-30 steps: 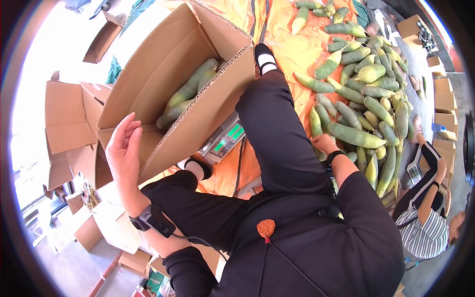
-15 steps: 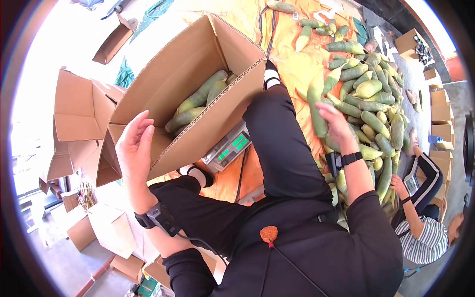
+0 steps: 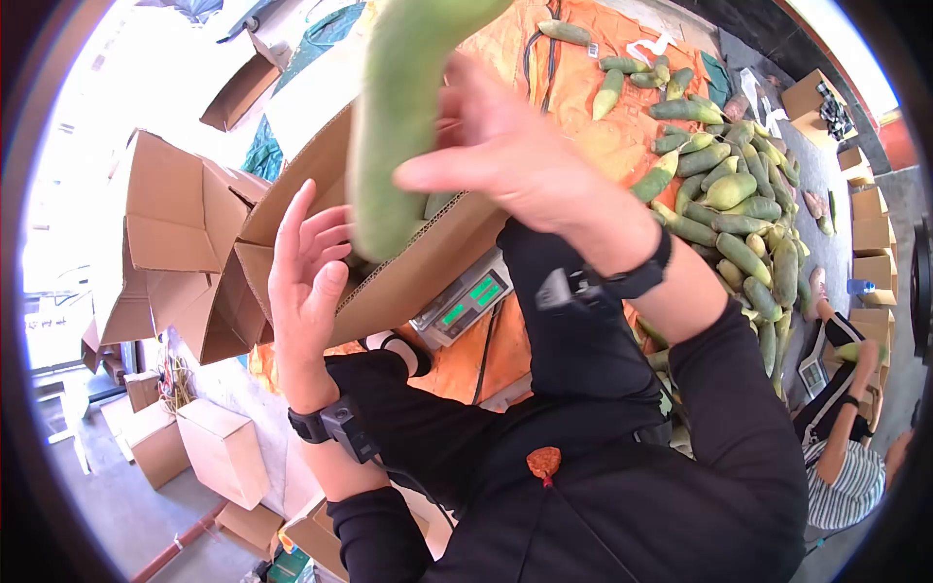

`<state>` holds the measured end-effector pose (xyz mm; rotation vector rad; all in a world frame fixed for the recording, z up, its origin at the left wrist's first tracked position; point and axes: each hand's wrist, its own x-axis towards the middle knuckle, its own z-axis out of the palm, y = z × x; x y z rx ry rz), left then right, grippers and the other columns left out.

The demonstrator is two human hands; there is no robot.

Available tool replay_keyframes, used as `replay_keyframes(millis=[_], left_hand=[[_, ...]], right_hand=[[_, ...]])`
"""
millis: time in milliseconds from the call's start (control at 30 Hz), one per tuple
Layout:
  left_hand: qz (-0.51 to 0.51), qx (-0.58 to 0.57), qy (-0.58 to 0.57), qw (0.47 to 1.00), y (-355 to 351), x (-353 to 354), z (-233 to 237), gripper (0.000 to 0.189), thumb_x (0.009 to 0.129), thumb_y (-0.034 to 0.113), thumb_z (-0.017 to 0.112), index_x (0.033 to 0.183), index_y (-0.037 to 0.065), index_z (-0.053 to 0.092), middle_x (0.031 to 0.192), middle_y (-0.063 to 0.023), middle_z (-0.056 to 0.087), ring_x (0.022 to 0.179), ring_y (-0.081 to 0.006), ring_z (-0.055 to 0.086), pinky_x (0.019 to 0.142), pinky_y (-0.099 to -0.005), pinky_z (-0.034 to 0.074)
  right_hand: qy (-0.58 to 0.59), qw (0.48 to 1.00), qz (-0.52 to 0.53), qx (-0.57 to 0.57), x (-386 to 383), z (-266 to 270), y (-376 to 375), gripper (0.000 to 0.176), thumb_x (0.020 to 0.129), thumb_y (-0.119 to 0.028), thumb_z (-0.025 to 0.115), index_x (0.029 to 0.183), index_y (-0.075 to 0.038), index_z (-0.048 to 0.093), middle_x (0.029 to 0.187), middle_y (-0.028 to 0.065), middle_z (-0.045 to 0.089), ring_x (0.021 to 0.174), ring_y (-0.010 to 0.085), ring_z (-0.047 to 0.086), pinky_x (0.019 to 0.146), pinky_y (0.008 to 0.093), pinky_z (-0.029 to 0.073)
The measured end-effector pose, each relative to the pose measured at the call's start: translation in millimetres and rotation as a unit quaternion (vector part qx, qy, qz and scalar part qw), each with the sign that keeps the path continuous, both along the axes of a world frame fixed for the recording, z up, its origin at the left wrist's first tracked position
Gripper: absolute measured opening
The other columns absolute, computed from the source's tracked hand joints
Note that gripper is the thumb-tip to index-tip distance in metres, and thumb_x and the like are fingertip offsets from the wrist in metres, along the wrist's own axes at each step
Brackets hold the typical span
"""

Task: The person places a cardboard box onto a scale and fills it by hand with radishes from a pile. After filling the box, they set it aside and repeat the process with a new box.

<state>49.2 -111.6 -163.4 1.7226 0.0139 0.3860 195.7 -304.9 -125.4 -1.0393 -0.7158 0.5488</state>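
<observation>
My right hand [image 3: 530,160] grips a long green radish [image 3: 389,146], slightly blurred, held up over the cardboard box [image 3: 442,255]. Its thumb lies on the near side of the radish, and the other fingers are partly hidden behind it. By the box's near left side is my left hand [image 3: 306,282], open and holding nothing, its fingers apart. The box stands on a digital scale [image 3: 465,299] with green lit displays. Most of the box's inside is covered by the radish and my right hand; only a bit of the radishes within shows.
A large pile of green radishes [image 3: 743,199] lies at the right on an orange sheet [image 3: 573,87]. Folded-open cardboard boxes [image 3: 175,223] stand at the left. A co-worker [image 3: 841,476] in a striped top sits at far right, holding a radish. Black cables run across the sheet.
My right hand has carried a radish from the pile leftward over the box. My left hand has shifted slightly right and stays open. The co-worker's hand has risen with a radish.
</observation>
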Motion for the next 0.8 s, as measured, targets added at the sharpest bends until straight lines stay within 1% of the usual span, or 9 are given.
replay_keyframes(millis=[167,233,267,300,500,567,667,733,800], left_hand=[[0.048,-0.045,0.037,0.997,-4.0,-1.1,5.3,0.073,0.081,0.019,0.073,0.141,0.0,0.036,0.121,-0.0111,0.056,0.108,-0.0198,0.057,0.086,-0.0309,0.05],[0.12,0.053,0.073,0.989,4.8,-3.9,5.5,0.065,0.081,0.016,0.073,0.137,0.0,0.043,0.114,-0.0079,0.059,0.098,-0.0138,0.058,0.078,-0.0252,0.05],[0.137,0.006,0.089,0.987,6.8,-8.8,9.1,0.057,0.081,0.013,0.072,0.132,0.0,0.049,0.1,-0.0034,0.062,0.081,-0.0075,0.056,0.066,-0.02,0.046],[0.137,0.006,0.09,0.986,7.3,-9.9,12.4,0.057,0.081,0.013,0.072,0.132,0.0,0.049,0.1,-0.0034,0.062,0.081,-0.0075,0.056,0.066,-0.02,0.046],[0.202,0.099,0.246,0.943,19.7,-12.0,5.6,0.051,0.081,0.02,0.072,0.127,0.005,0.055,0.082,0.0001,0.06,0.06,-0.004,0.048,0.052,-0.0191,0.039],[0.203,0.112,0.278,0.932,20.3,-10.2,2.6,0.051,0.081,0.019,0.071,0.127,0.005,0.055,0.087,-0.0019,0.06,0.066,-0.0071,0.052,0.058,-0.021,0.042],[0.133,0.174,0.248,0.944,22.6,-8.0,-5.6,0.053,0.086,0.011,0.064,0.136,0.003,0.047,0.122,-0.0144,0.057,0.111,-0.02,0.054,0.095,-0.0321,0.043],[0.157,0.179,0.221,0.946,23.9,-5.2,-9.3,0.054,0.086,0.01,0.065,0.136,0.004,0.046,0.122,-0.0152,0.058,0.111,-0.0196,0.055,0.091,-0.0311,0.045],[0.191,0.171,0.158,0.954,24.0,-3.4,-8.4,0.05,0.087,0.005,0.064,0.135,0.005,0.049,0.121,-0.015,0.06,0.108,-0.0191,0.059,0.088,-0.0298,0.048]], right_hand=[[0.022,0.997,0.045,-0.056,-26.1,-22.5,50.2,0.066,0.074,0.001,0.067,0.132,-0.002,0.036,0.114,0.0105,0.058,0.1,0.0211,0.06,0.085,0.0326,0.05],[-0.151,0.978,-0.01,-0.145,-22.8,-31.8,56.0,0.052,0.077,-0.004,0.065,0.125,0.001,0.044,0.113,0.0159,0.061,0.105,0.0248,0.06,0.087,0.0341,0.049],[-0.226,0.947,-0.051,-0.221,-18.5,-35.3,50.0,0.04,0.08,-0.007,0.063,0.117,0.003,0.053,0.108,0.018,0.064,0.105,0.0277,0.061,0.087,0.036,0.05],[-0.24,0.938,-0.051,-0.245,-14.0,-33.3,41.5,0.031,0.082,-0.008,0.064,0.111,0.003,0.06,0.1,0.0136,0.067,0.096,0.0224,0.064,0.082,0.0327,0.051],[-0.147,0.959,-0.219,-0.107,22.0,-49.8,-1.5,0.017,0.091,-0.007,0.06,0.106,0.0,0.066,0.093,0.0019,0.066,0.085,0.0079,0.06,0.077,0.0225,0.048],[-0.164,0.929,-0.311,-0.114,32.0,-61.4,-13.3,0.018,0.091,-0.006,0.059,0.107,-0.001,0.065,0.095,0.0009,0.065,0.084,0.0071,0.059,0.078,0.0217,0.047],[-0.182,0.901,-0.376,-0.118,34.4,-73.3,-19.2,0.017,0.089,-0.006,0.06,0.104,-0.006,0.067,0.098,0.0014,0.063,0.08,0.0088,0.057,0.072,0.0229,0.047],[-0.232,0.873,-0.411,-0.125,34.1,-75.4,-22.8,0.016,0.087,-0.006,0.061,0.101,-0.008,0.068,0.099,0.0031,0.062,0.076,0.0116,0.057,0.069,0.0246,0.048],[-0.155,0.891,-0.399,-0.149,35.9,-78.9,-29.0,0.017,0.086,-0.006,0.062,0.102,-0.008,0.068,0.099,0.0042,0.062,0.078,0.0108,0.057,0.072,0.0239,0.047]])
